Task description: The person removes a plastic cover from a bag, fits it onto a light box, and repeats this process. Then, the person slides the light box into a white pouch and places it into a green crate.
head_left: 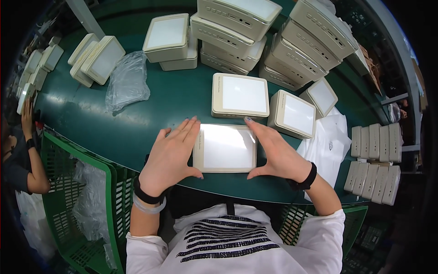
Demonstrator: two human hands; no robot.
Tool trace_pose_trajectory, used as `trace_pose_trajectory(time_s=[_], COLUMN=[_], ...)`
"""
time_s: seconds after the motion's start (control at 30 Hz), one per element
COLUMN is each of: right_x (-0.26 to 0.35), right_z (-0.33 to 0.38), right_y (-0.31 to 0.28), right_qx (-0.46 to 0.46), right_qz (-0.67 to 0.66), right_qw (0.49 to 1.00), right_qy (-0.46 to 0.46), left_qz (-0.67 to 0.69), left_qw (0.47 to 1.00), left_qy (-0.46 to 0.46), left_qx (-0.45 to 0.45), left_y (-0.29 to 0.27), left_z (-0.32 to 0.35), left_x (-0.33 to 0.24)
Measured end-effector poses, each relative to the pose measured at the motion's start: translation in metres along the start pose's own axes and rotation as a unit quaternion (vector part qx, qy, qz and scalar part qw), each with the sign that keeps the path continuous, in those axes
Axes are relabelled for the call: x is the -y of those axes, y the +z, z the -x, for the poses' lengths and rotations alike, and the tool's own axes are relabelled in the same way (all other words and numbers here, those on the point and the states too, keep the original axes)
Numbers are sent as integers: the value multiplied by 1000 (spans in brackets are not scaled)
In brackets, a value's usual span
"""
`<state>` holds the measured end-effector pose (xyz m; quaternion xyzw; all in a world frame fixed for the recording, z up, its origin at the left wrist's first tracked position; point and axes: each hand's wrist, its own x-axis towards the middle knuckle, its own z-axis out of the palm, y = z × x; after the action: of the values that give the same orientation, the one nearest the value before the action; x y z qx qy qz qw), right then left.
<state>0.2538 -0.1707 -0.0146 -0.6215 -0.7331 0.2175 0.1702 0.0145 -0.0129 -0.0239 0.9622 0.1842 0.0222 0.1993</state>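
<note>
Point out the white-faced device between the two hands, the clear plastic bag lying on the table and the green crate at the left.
White-faced device (228,147): head view, middle of its white face.
Clear plastic bag (128,81): head view, its crumpled middle.
Green crate (77,151): head view, its far rim.

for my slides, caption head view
Left hand and right hand flank a beige electronic device on a green workbench, similar units stacked beyond.

The box (229,148) is cream and rectangular, with a large, smooth white panel filling most of its top and a line of small print running up the left margin. It lies flat, panel up, close to the near edge of the green surface (178,100), its long sides running left to right. Bright glare streaks the panel's upper right.
</note>
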Motion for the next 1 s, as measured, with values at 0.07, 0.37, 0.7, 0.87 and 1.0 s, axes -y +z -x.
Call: trace_pose_trajectory(time_s=[0.07, 0.37, 0.7, 0.87, 1.0], right_x=[0, 1, -7, 1, 18], right_z=[-1, -3, -3, -7, -11], right_y=[1, 1, 19, 17, 5], right_qx=[0, 10, 0, -8, -35], right_qz=[-42, -41, -122, -40, -12], right_qw=[999, 999, 992, 999, 999], right_qy=[26, 25, 19, -6, -36], left_qz=[-27, -77, 81, 234, 488], left_qw=[1000, 996, 989, 970, 855], left_qy=[-3, -17, -69, -65, -92], left_qx=[4, 39, 100, 19, -147], left_y=[-3, -11, -1, 31, 62], left_z=[-4, -14, 4, 20, 42], left_x=[-5, -12, -5, 3, -10])
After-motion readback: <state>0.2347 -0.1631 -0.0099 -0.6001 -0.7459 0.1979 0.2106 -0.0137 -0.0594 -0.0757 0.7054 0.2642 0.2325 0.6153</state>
